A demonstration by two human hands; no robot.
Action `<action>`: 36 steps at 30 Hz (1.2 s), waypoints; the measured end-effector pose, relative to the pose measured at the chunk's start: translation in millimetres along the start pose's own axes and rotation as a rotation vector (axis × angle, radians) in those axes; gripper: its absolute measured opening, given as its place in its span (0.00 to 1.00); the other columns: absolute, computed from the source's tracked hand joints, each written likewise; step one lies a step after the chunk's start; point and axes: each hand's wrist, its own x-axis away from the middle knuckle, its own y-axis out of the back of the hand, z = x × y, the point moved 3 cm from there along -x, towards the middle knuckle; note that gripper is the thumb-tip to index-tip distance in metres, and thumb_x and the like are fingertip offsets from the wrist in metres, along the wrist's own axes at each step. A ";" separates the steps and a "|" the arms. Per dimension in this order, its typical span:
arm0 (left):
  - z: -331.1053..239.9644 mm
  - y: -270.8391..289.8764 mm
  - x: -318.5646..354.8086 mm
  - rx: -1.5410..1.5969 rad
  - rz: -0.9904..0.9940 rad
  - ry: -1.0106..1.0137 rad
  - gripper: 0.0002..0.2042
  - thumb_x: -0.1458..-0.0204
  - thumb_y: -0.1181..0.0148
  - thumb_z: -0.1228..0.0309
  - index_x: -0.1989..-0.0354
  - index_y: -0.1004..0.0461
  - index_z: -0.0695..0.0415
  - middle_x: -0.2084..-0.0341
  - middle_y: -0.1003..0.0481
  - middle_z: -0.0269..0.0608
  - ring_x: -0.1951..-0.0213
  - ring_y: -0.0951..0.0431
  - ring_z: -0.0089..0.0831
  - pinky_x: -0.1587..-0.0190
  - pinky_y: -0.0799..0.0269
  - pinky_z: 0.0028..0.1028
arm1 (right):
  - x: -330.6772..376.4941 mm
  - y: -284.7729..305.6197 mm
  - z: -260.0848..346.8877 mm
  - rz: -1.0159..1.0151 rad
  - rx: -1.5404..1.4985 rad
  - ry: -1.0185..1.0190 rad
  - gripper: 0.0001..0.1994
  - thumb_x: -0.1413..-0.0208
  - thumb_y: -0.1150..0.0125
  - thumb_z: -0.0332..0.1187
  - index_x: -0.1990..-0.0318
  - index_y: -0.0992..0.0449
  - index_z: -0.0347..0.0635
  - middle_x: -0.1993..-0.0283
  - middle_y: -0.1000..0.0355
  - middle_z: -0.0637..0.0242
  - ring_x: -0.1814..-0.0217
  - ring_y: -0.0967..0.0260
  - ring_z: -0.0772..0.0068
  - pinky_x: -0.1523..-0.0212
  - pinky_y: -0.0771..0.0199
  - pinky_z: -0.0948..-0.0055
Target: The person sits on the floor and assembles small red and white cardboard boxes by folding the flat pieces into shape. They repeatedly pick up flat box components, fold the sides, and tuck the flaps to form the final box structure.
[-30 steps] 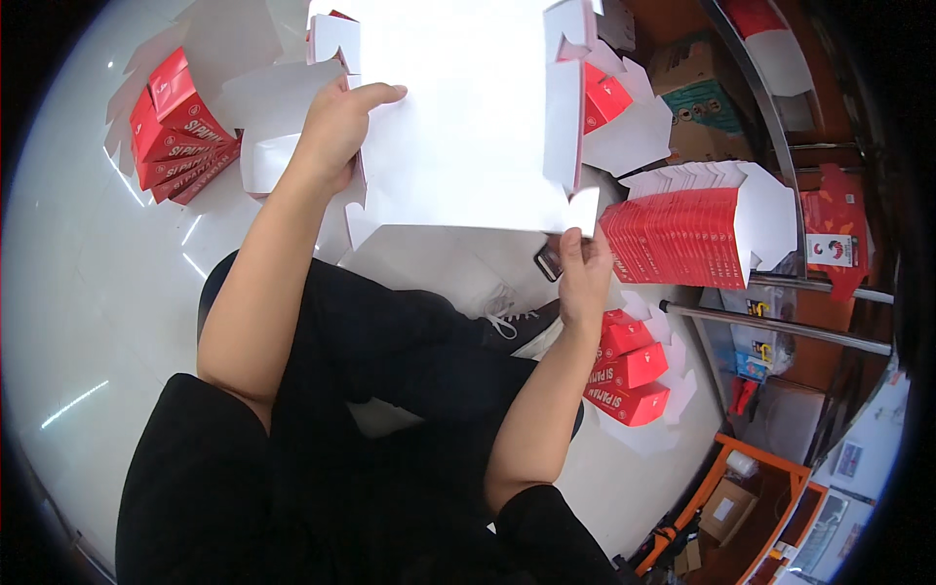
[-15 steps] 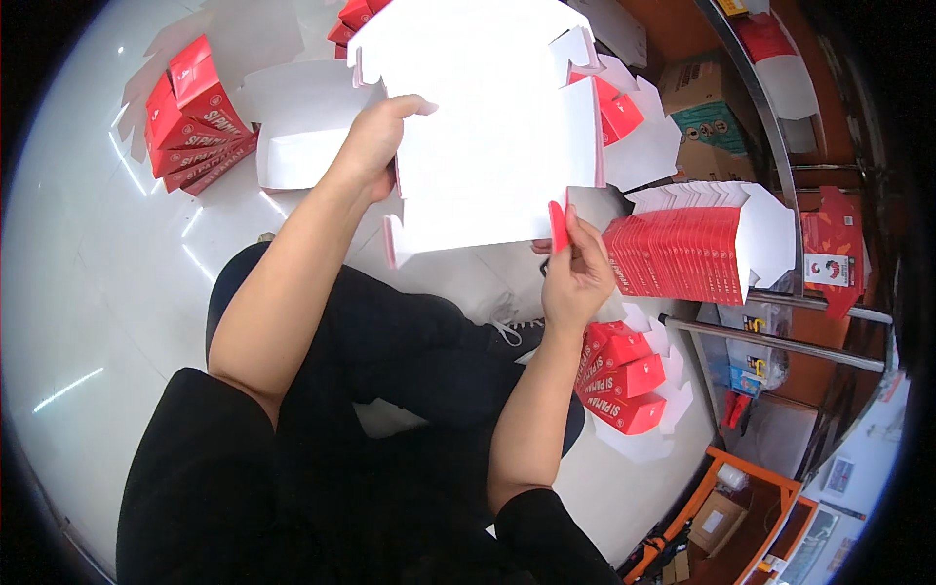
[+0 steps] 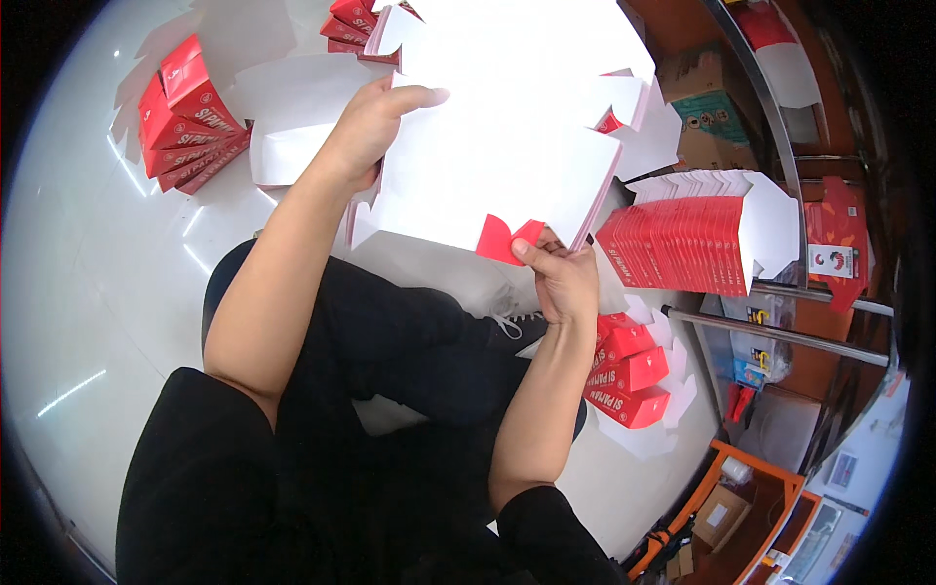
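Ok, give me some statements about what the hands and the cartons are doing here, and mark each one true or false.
1. The left hand grips the left edge of a large white unfolded carton blank. True.
2. The right hand pinches a blue flap. False: the flap under its thumb is red.
3. A row of flat red cartons stands to the right of the right hand. True.
4. The person stands at a table. False: they sit on a white floor, legs in dark trousers.
5. Red cartons lie left of the left hand. True.

Matt white cardboard sheet (image 3: 507, 166) (red-printed reverse)
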 end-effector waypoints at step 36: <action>141.4 60.8 -72.9 -1.821 0.001 0.065 0.24 0.64 0.27 0.63 0.59 0.21 0.67 0.60 0.20 0.58 0.61 0.17 0.51 0.57 0.20 0.42 | -7.6 45.9 -1.3 -0.200 0.682 -0.015 0.37 0.56 0.24 0.46 0.40 0.27 0.35 0.50 0.22 0.52 0.49 0.23 0.59 0.49 0.24 0.63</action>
